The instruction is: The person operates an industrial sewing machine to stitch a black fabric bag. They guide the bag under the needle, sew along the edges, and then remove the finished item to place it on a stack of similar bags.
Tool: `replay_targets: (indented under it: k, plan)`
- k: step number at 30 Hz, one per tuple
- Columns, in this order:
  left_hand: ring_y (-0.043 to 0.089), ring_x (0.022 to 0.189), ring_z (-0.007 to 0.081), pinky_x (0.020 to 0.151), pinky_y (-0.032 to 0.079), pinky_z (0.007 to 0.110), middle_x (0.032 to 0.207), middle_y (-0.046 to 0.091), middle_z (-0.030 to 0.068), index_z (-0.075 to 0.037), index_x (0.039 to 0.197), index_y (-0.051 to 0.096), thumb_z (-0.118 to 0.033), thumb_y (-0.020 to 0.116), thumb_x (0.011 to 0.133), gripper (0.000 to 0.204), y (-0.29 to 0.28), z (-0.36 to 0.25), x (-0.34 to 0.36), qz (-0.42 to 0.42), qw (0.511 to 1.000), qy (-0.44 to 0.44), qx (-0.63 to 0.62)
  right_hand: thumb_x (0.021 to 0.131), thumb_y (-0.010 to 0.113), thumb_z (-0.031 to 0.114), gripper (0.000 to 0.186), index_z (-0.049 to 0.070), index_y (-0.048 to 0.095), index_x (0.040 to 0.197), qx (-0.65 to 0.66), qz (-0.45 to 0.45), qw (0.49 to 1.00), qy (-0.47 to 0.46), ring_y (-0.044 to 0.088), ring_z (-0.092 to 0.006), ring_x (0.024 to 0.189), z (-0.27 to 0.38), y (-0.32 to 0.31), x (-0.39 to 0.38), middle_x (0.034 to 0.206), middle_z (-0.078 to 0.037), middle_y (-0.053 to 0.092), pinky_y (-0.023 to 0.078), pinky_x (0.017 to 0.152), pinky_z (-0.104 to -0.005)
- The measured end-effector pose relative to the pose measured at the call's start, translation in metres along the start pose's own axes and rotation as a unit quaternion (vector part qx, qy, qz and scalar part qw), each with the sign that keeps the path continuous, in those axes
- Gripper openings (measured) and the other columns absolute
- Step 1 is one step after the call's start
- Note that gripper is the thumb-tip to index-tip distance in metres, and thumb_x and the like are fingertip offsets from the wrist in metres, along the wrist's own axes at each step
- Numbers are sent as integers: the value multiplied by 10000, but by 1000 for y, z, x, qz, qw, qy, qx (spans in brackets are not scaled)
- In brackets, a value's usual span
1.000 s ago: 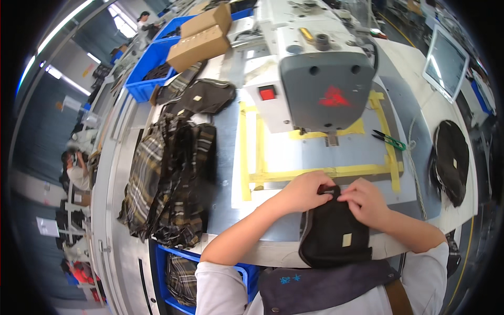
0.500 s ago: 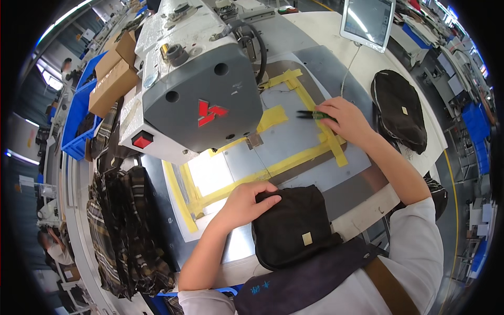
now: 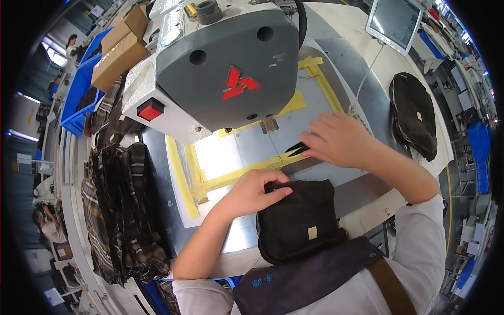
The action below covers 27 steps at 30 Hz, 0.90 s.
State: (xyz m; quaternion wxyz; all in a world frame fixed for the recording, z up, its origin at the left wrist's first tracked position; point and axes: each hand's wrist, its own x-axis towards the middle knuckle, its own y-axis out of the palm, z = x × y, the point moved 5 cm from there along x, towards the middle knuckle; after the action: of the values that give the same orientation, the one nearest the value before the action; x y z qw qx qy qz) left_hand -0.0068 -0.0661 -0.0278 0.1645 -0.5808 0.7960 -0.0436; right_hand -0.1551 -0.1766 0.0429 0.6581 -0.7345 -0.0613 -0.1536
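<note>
At the front edge of the sewing machine bed lies a black fabric pouch [image 3: 296, 223] with a small pale label. My left hand [image 3: 254, 193] is closed on its upper left edge, thumb on top and fingers behind. My right hand [image 3: 338, 139] grips a pair of thread snips [image 3: 297, 149], blades pointing left above the yellow tape, a little beyond the pouch. Its palm hides the snips' handle. The grey sewing machine head [image 3: 228, 73] stands just beyond both hands.
Dark plaid fabric pieces [image 3: 123, 210] are piled at the left. Behind them stand a blue bin [image 3: 79, 105] and a cardboard box [image 3: 118, 60]. Another black pouch [image 3: 415, 115] lies at the right, below a white-framed screen [image 3: 394, 23]. Yellow tape [image 3: 223, 181] borders the metal plate.
My right hand has brought the snips nearer, toward the pouch and my left hand. The left hand keeps its hold on the pouch. The whole view has shifted slightly.
</note>
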Motion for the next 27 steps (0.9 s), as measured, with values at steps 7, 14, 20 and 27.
replay_targets:
  k: [7, 14, 20, 27]
  plan:
    - [513, 750, 44, 675, 438, 217, 823, 622, -16, 4, 932, 651, -95, 684, 892, 113, 1, 2, 0, 9, 999, 0, -38, 796, 613, 194, 107, 134, 546, 855, -63, 42, 986, -151, 540, -156, 803, 11, 17, 21, 777, 17, 507, 423, 685, -288]
    - [542, 701, 102, 634, 441, 261, 794, 626, 51, -6, 911, 648, -123, 711, 855, 144, 1, -8, -1, -27, 985, 170, -8, 864, 624, 304, 191, 119, 597, 904, 61, 127, 990, 5, 571, -221, 839, 6, 56, 14, 823, -26, 563, 452, 743, -354]
    - [550, 741, 86, 671, 443, 228, 823, 602, 30, 13, 919, 635, -73, 690, 876, 110, -24, -4, -2, -186, 979, 80, -32, 900, 601, 259, 232, 49, 654, 981, 207, -71, 964, 153, 607, -278, 911, -22, 32, 10, 927, -81, 644, 467, 818, -402]
    - [565, 745, 95, 685, 467, 244, 827, 639, 40, 20, 933, 643, -89, 685, 883, 127, -18, 0, 1, -171, 983, 17, -69, 843, 679, 141, 152, 18, 670, 932, 461, 65, 854, 234, 630, -244, 817, 14, 36, 13, 873, -93, 668, 485, 749, -332]
